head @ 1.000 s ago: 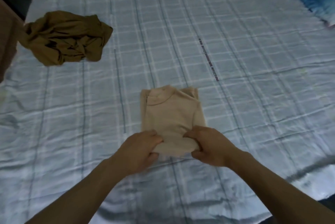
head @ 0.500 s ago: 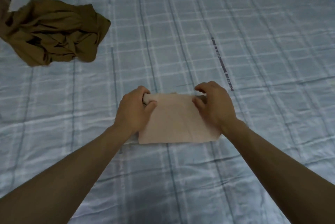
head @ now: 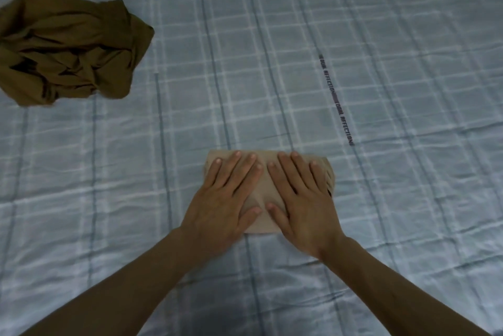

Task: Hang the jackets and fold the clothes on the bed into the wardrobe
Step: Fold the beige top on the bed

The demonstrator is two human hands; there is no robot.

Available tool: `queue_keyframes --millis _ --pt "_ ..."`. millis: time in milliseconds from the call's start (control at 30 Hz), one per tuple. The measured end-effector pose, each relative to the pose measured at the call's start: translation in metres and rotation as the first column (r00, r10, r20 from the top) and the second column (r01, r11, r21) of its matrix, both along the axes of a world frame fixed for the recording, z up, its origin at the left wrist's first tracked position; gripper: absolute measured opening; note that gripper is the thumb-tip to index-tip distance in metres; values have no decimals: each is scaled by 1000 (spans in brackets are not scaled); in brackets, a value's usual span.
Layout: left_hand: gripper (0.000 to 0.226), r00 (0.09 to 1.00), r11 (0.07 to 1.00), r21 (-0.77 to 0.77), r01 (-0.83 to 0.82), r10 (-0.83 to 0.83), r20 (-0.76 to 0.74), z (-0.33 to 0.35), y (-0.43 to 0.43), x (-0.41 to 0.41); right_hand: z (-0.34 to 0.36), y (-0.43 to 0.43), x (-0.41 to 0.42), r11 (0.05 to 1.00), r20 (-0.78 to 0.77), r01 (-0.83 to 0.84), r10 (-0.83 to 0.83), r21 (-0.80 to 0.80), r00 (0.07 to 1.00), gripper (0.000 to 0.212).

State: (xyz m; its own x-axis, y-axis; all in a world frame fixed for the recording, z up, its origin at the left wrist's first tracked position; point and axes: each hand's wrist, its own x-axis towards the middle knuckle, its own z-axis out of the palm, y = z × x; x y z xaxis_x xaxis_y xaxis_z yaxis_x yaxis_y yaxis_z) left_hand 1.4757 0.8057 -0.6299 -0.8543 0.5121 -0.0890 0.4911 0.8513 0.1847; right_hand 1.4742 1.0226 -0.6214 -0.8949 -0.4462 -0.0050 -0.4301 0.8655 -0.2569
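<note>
Left hand (head: 226, 199): palm down, fingers straight and a little spread, pressing on the left half of the beige top (head: 261, 223); it grips nothing.
Right hand (head: 302, 199): likewise flat and wide, pressing the right half; the two thumbs nearly meet over the middle.
Beige top: folded into a compact rectangle, lying on the bed (head: 381, 199) under both hands, towards the person's side; layered edges show at its right end.
Step in hand: by the look of it, smoothing down a fold that is finished or nearly so.
Olive garment (head: 68, 47): a crumpled heap at the far left of the bed, well apart from the beige top, not folded.
Bed cover: blue-grey checked sheet with a strip of printed lettering (head: 337, 98) running beyond the right hand.
Done, as judged: one piece folded.
Left, as judged: carrying the beige top to the wardrobe, then folding or hanging the olive garment and putting it away; no hung jackets are in view, so that part cannot be told.
Containers: wardrobe not in view, contents unknown; no other container is visible.
</note>
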Motion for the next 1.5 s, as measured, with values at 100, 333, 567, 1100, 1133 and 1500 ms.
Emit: queue_keyframes --millis 100,333,567,1100,1133,1500 --pt "70 1000 997 75 -5 4 11 -9 0 -6 -12 -1 -6 998 -50 -2 -1 -58 999 61" --pt "69 1000 993 119 -12 12 6 -11 1 -11 -17 1 -13 996 -72 -2 -5 -93 997 59" --pt "69 997 993 94 70 -67 -39 -2 -5 11 -6 7 19 996 -52 -36 31 -88 998 57" --pt "46 944 992 121 41 1 -330 40 8 12 11 6 18 991 -173 58 -79 -124 982 54" --pt "45 940 993 116 27 14 -341 60 7 13 29 7 16 991 -148 44 -63 -129 987 54" --pt "33 824 968 33 -250 230 -518 354 -23 130 324 -30 68 953 -410 -257 172 -163 896 35"
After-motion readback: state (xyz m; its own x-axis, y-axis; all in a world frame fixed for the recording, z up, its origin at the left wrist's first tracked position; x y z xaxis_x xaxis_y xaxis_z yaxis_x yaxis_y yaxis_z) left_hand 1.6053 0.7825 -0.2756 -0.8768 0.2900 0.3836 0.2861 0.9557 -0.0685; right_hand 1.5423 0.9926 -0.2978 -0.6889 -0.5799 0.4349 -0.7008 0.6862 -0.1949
